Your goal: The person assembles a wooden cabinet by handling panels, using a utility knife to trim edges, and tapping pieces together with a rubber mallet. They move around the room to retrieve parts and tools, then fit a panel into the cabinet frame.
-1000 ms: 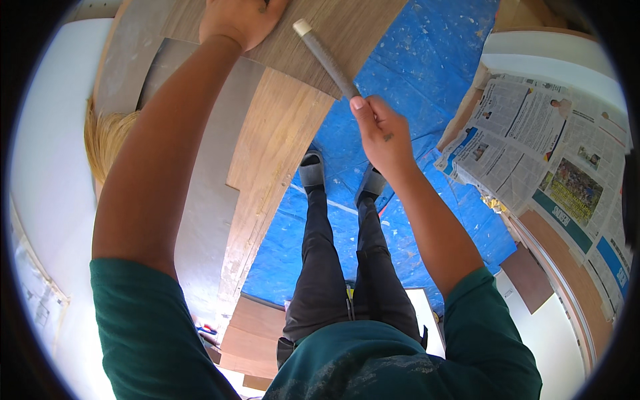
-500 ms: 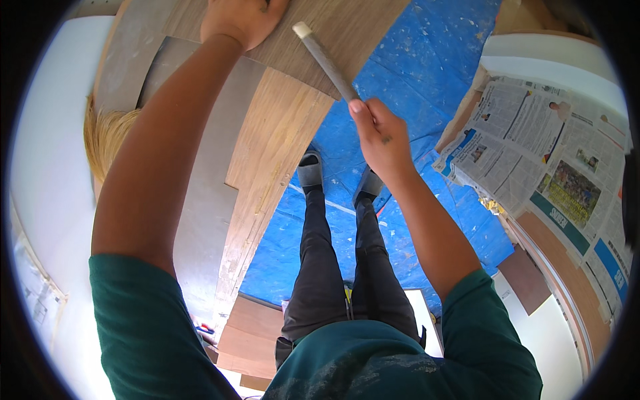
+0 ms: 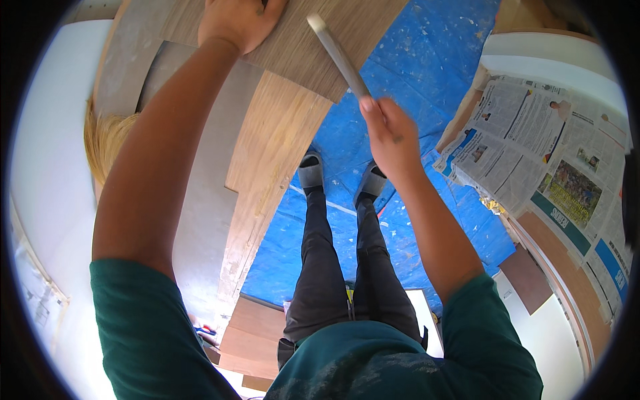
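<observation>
My left hand (image 3: 237, 27) lies on a brown wood-grain sheet (image 3: 300, 63) at the top, thumb apart from the fingers. The upper edge of the picture cuts off the fingertips. Closed around one end of a slim grey stick (image 3: 341, 63) with a pale tip is my right hand (image 3: 395, 139). The stick points up and left across the sheet, and its tip seems raised off the surface. Below the sheet run a pale wood board (image 3: 270, 127) and a flat grey panel (image 3: 208, 163).
Blue tarp (image 3: 427, 60) covers the floor under my feet. Newspaper (image 3: 513, 127) is spread over a surface at right. A tuft of straw-coloured bristles (image 3: 107, 140) shows beside my left forearm. Brown board pieces (image 3: 253, 333) lie at lower left of my legs.
My right hand has shifted slightly right, and the stick's pale tip has moved up and right. My left hand stays nearly in place on the sheet.
</observation>
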`<control>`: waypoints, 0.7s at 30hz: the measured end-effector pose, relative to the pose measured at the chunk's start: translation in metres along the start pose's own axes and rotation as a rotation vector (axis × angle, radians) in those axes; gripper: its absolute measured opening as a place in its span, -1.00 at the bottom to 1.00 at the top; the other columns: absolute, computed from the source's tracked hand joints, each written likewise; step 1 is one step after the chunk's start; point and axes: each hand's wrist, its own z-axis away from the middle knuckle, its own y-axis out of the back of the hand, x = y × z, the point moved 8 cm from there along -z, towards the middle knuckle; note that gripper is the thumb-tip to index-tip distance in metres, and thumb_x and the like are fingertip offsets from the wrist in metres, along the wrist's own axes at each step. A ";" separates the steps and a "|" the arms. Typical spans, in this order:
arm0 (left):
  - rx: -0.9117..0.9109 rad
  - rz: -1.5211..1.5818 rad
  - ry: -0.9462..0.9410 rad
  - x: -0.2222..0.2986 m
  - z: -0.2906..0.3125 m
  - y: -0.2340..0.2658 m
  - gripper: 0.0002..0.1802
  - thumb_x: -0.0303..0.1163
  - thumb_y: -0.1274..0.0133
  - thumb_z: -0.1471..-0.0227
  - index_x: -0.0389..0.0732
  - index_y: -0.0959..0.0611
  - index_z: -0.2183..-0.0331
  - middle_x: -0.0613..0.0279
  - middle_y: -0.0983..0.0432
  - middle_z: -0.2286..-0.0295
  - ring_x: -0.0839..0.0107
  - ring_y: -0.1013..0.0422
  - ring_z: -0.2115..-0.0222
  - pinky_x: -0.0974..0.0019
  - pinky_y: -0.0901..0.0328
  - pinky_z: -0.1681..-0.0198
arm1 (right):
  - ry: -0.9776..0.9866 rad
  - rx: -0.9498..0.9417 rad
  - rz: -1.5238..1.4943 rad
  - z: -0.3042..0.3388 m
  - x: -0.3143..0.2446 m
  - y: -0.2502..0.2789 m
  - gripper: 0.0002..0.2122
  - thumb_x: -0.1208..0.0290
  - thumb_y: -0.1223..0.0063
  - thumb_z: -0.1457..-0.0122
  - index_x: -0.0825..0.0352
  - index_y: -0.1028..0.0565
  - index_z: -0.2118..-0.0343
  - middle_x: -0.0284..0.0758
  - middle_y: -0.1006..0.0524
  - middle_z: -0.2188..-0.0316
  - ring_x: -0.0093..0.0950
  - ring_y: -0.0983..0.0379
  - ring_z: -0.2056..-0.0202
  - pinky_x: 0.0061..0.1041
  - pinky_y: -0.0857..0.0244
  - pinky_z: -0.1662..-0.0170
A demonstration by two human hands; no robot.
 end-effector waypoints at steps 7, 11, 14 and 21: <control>0.022 0.011 -0.016 0.003 -0.001 0.004 -0.34 -0.01 0.21 -0.22 -0.10 -0.36 -0.25 -0.02 -0.11 -0.30 0.06 0.04 -0.34 0.01 0.23 -0.40 | -0.105 -0.072 -0.010 0.053 0.032 0.007 -0.64 0.16 -0.04 -0.33 0.37 -0.44 0.49 -0.17 -0.39 0.71 -0.25 -0.34 0.68 -0.37 -0.18 0.57; 0.020 0.026 -0.006 0.005 0.000 0.006 -0.34 -0.02 0.21 -0.22 -0.11 -0.35 -0.26 -0.03 -0.10 -0.30 0.06 0.04 -0.34 0.01 0.23 -0.41 | 0.064 -0.026 0.085 0.005 0.004 -0.003 -0.63 0.15 -0.04 -0.33 0.37 -0.41 0.50 -0.16 -0.37 0.71 -0.28 -0.35 0.67 -0.37 -0.17 0.56; 0.019 0.002 -0.012 0.001 -0.001 0.003 -0.34 -0.01 0.21 -0.22 -0.11 -0.35 -0.26 -0.02 -0.10 -0.31 0.07 0.04 -0.35 0.02 0.23 -0.41 | 0.057 -0.004 0.075 -0.013 -0.011 -0.001 -0.62 0.15 -0.04 -0.33 0.37 -0.41 0.51 -0.15 -0.37 0.70 -0.29 -0.33 0.67 -0.37 -0.18 0.55; 0.015 0.006 -0.002 0.002 -0.001 0.002 -0.33 -0.01 0.21 -0.21 -0.12 -0.35 -0.26 -0.02 -0.10 -0.30 0.06 0.04 -0.34 0.02 0.23 -0.41 | -0.098 -0.080 0.042 0.051 0.036 0.020 -0.63 0.14 -0.01 -0.34 0.37 -0.47 0.46 -0.17 -0.39 0.70 -0.32 -0.31 0.67 -0.39 -0.20 0.53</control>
